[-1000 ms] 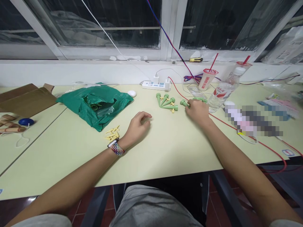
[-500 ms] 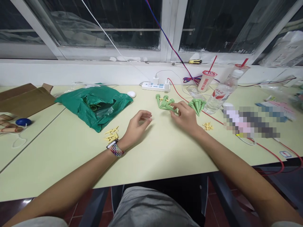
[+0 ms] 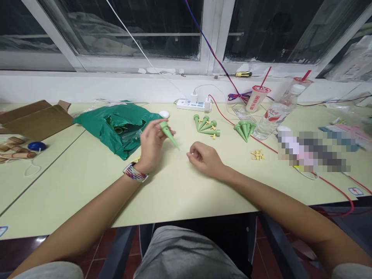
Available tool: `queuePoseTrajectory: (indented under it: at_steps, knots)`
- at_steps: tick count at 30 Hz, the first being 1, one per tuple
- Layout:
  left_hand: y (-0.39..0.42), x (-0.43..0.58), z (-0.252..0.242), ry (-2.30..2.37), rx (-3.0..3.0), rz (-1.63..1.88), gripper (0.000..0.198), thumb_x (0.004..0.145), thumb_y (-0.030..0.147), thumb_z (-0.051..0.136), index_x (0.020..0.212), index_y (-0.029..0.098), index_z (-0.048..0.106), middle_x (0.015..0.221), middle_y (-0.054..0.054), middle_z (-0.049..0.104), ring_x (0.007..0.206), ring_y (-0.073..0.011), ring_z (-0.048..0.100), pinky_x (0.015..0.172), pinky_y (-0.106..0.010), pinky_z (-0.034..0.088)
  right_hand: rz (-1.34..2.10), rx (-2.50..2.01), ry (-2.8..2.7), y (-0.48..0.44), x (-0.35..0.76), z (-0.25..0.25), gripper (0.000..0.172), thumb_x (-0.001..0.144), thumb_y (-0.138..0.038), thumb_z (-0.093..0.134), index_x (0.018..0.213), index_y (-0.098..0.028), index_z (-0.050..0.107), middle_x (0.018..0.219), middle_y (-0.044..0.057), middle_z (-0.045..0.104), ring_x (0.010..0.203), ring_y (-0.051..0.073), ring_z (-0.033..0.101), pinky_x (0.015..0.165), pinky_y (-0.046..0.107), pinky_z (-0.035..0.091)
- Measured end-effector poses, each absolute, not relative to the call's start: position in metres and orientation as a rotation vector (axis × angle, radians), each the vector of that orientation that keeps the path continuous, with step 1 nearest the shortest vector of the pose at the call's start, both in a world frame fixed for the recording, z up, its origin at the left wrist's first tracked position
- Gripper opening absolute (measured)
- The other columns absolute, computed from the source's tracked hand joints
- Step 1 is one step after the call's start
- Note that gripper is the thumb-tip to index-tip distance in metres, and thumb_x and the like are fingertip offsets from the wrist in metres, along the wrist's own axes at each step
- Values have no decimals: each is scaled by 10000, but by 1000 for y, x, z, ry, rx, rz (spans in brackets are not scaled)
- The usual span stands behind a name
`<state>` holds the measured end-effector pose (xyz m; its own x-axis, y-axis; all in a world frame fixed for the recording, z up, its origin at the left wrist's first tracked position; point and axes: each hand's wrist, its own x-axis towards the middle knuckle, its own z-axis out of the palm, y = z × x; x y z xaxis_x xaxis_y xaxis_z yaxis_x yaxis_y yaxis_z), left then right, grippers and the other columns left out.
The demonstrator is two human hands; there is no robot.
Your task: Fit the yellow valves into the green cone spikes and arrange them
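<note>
My left hand is closed around the top of a green plant watering spike, whose point slants down to the right. My right hand is curled just right of that tip, low over the table; whatever its fingers hold, if anything, is hidden. Beyond my hands lies a fan of several green spikes with small yellow valves fitted. Another bunch of green spikes sits further right. Loose yellow valves lie in front of that bunch. Behind my left wrist, a few yellow pieces are mostly covered.
A torn green plastic bag lies at left, near a cardboard box and wooden toys. A power strip stands by the wall. A water bottle, a drink cup and a red cable are at right.
My right hand has let go of a spike in the fan and moved left toward the middle. My left hand has risen leftward and now holds a green spike. The camera has shifted slightly.
</note>
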<state>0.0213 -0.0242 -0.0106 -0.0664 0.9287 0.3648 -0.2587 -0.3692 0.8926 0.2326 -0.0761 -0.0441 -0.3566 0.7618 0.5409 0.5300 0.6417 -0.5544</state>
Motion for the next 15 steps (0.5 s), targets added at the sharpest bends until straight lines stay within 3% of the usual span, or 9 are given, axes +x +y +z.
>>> queuePoseTrajectory:
  at_steps: [6,11,13,15]
  knots:
    - [2,-21,14,924,764,1895,148,943,298,522,992,178,593,723,9,553,646,-114,516,665,-267,478,173,-686,-2384,-77,184,-48,185,1010,-298,532,1106,-188,647,1091,118,692,1022,259,606,918,406,523]
    - [5,-28,15,945,659,1880,158,981,286,431,905,182,522,686,20,535,618,-106,487,654,-263,438,75,-447,-2519,-71,141,-49,326,1025,-263,526,1324,-175,622,1438,95,627,1336,272,501,1174,420,408]
    - [6,-27,10,944,666,1869,145,987,279,425,918,185,511,681,23,553,617,-110,503,660,-271,438,69,-424,-2536,-69,135,-50,309,1037,-238,509,1316,-182,629,1453,78,626,1367,265,467,1184,414,386]
    - [8,-27,5,931,722,1845,127,971,311,479,929,193,496,684,29,570,617,-109,516,655,-266,436,80,-446,-2535,-68,136,-51,252,1053,-231,482,1221,-180,661,1347,89,678,1309,260,491,1137,410,410]
